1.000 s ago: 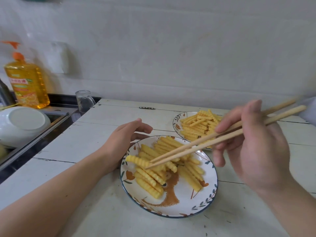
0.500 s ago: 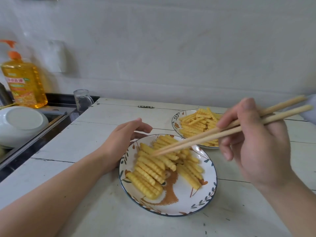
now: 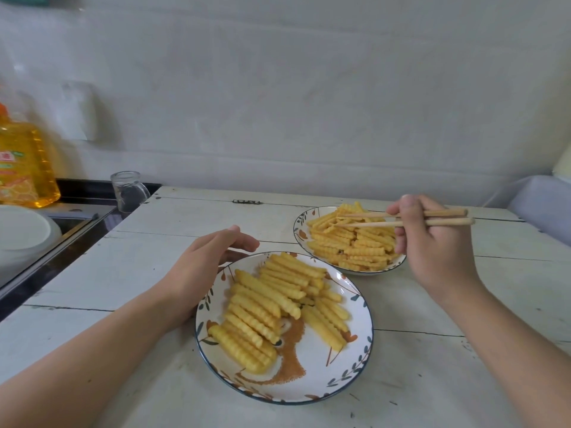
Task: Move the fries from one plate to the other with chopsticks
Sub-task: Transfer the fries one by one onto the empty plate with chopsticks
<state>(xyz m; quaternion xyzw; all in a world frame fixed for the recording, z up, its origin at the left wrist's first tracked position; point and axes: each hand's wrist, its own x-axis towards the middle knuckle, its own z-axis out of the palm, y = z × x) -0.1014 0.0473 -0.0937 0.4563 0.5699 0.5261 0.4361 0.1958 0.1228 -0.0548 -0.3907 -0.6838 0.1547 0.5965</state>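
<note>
Two patterned plates of crinkle-cut fries stand on the white plank table. The near plate (image 3: 340, 378) holds a row of fries (image 3: 265, 301). The far plate (image 3: 300, 220) is heaped with fries (image 3: 349, 245). My right hand (image 3: 432, 245) grips a pair of wooden chopsticks (image 3: 370, 219), which lie level over the far plate with their tips parted above the fries at its left side. I see no fry between the tips. My left hand (image 3: 204, 267) rests against the near plate's left rim, fingers relaxed.
A sink (image 3: 61, 223) borders the table on the left, with a white bowl (image 3: 21, 233), a yellow bottle (image 3: 21, 168) and a small glass (image 3: 128, 191) beside it. A wall runs behind. A grey object (image 3: 543, 205) sits at the right edge.
My right hand has carried the chopsticks from over the near plate's fries up and right to the far plate, levelling them. My left hand stays at the near plate's rim.
</note>
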